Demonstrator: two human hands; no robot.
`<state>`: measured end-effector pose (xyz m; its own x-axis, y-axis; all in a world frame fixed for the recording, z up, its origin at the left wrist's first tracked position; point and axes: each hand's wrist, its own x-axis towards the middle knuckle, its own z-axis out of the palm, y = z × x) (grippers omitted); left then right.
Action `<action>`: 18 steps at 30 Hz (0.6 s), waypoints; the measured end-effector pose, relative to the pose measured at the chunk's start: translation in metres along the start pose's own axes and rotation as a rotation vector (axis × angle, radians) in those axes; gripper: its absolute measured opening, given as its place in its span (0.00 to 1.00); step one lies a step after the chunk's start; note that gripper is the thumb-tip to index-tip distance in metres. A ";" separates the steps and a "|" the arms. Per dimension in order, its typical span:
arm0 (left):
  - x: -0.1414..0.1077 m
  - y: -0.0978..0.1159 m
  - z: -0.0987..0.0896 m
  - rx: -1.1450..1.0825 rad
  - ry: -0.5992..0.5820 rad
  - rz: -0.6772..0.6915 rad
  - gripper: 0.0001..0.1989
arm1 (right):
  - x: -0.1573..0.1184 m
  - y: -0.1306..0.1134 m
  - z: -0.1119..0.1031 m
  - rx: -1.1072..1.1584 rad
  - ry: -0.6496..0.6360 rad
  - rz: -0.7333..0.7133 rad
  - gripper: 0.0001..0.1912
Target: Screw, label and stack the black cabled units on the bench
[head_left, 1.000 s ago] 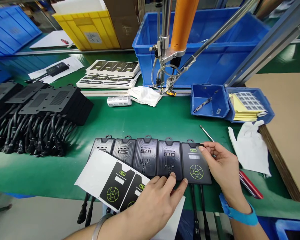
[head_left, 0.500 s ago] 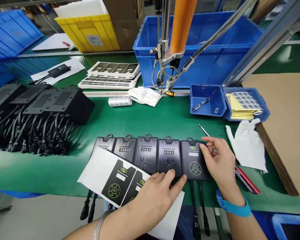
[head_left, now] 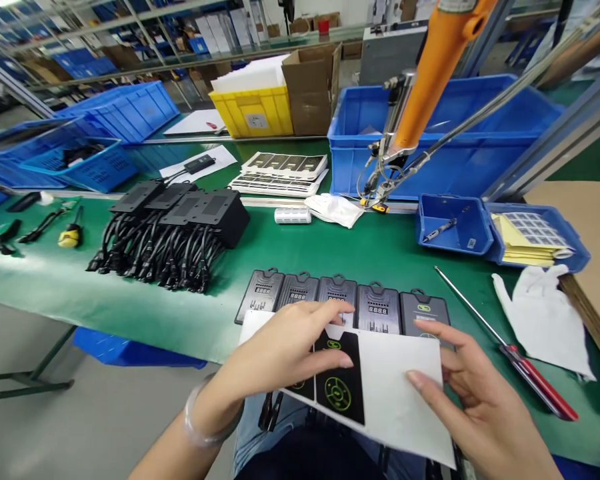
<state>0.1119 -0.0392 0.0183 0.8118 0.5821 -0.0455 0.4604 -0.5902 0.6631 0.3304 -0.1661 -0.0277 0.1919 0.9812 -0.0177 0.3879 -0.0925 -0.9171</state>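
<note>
The left hand [head_left: 297,343] is partly open: its thumb lies across the face of the label sheet [head_left: 400,380], and its index fingertip extends past the sheet's upper edge; whether it grips the sheet cannot be told. The right hand [head_left: 485,400] is also partly open, its thumb over the sheet's right end and its other fingers at or behind the right edge; a firm pinch cannot be confirmed. The sheet is tilted between the two hands, with a black label [head_left: 349,367] beside the left thumb and bare backing toward the right thumb. Directly beyond both hands stands a row of five black controllers [head_left: 339,289]; the rightmost controller [head_left: 423,309], behind the right index finger, carries a label. A red-handled screwdriver [head_left: 545,387] lies just right of the right hand, with a white glove [head_left: 545,320] beyond it. Stacked black units [head_left: 205,211] with cables lie beyond and left of the left hand.
</note>
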 end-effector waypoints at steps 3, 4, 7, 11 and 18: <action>-0.007 -0.003 -0.008 -0.083 0.044 -0.034 0.07 | 0.000 -0.005 0.006 -0.415 0.360 -0.265 0.22; -0.009 -0.002 -0.007 -0.124 0.074 -0.043 0.07 | 0.000 -0.009 0.010 -0.542 0.459 -0.384 0.20; -0.013 0.003 -0.003 -0.217 0.135 -0.051 0.07 | -0.001 -0.022 0.028 -0.715 0.505 -0.648 0.18; -0.019 0.011 -0.006 -0.313 0.131 -0.033 0.07 | 0.007 -0.036 0.047 -0.556 0.389 -0.710 0.15; -0.024 0.001 -0.024 -0.154 0.186 -0.170 0.08 | 0.008 -0.049 0.068 -0.510 0.279 -0.969 0.10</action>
<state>0.0843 -0.0405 0.0377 0.6416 0.7661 -0.0377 0.5125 -0.3915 0.7642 0.2520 -0.1418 -0.0103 -0.2198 0.6109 0.7606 0.7933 0.5657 -0.2251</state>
